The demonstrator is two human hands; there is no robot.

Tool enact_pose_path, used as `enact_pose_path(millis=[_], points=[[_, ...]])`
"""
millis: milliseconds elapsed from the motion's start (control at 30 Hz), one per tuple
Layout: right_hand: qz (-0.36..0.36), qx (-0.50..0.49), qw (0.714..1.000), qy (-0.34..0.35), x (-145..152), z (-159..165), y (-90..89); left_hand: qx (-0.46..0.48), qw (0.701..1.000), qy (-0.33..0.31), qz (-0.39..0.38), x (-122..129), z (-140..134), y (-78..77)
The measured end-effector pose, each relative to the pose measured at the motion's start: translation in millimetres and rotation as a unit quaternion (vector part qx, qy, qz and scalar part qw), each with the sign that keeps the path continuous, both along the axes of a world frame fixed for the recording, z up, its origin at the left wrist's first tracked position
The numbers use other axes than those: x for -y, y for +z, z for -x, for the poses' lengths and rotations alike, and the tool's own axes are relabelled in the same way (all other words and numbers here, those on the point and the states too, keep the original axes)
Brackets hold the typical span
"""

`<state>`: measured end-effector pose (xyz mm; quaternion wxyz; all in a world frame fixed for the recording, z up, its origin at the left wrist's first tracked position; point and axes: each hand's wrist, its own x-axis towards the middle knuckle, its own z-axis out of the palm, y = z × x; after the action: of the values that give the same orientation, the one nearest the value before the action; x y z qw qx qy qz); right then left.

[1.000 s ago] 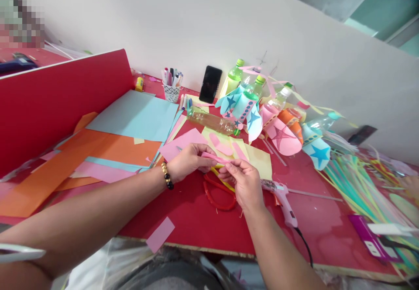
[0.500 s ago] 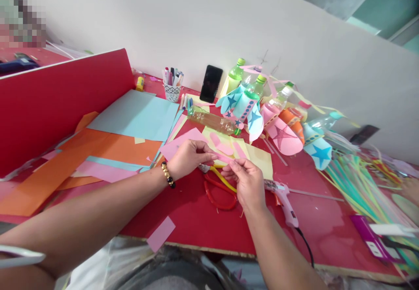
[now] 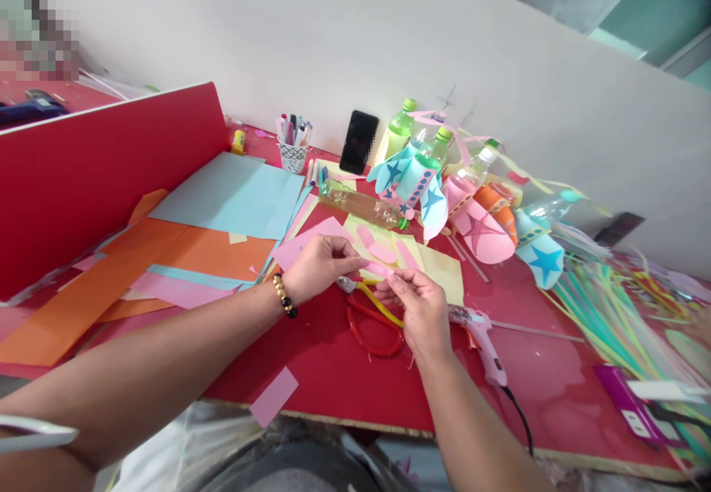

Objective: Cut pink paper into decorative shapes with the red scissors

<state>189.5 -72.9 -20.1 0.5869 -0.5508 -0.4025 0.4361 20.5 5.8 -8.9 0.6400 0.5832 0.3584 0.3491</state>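
A small pink paper strip (image 3: 378, 268) is stretched between my two hands. My left hand (image 3: 322, 273) pinches its left end between thumb and fingers. At the strip's right end, the thumb and forefinger of my right hand (image 3: 419, 307) are closed on it. Below the hands lie scissors with red and yellow handles (image 3: 373, 344), partly covered by my right fingers. Just beyond are yellow paper sheets (image 3: 444, 273) with rounded pink paper cutouts (image 3: 378, 247) on top. A pink glue gun (image 3: 486, 347) rests right of my right hand.
Clear bottle (image 3: 361, 204) lies behind the hands. Bottles with paper fins (image 3: 433, 166) stand at the back right, near a phone (image 3: 359, 141) and a pen cup (image 3: 292, 155). Blue sheets (image 3: 227, 192) and orange sheets (image 3: 111, 277) lie left. A purple power strip (image 3: 630, 407) sits right.
The pink strip has tilted slightly between my fingers. Both hands keep their grip and have hardly moved; everything else stays in place.
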Motion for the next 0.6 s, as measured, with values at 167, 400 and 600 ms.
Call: enact_pose_path(millis=[167, 400, 600], points=[[0.001, 0.015, 1.000, 0.009, 0.7, -0.4, 0.1, -0.002, 1.000, 0.001, 0.005, -0.3, -0.2, 0.2], [-0.010, 0.033, 0.999, -0.003, 0.9, 1.8, 0.7, 0.008, 1.000, 0.001, 0.015, 1.8, -2.0, 1.8], [-0.010, -0.004, 0.999, 0.037, 0.4, -1.6, 2.4, 0.001, 1.000, 0.001, -0.006, -0.2, 0.8, 2.0]])
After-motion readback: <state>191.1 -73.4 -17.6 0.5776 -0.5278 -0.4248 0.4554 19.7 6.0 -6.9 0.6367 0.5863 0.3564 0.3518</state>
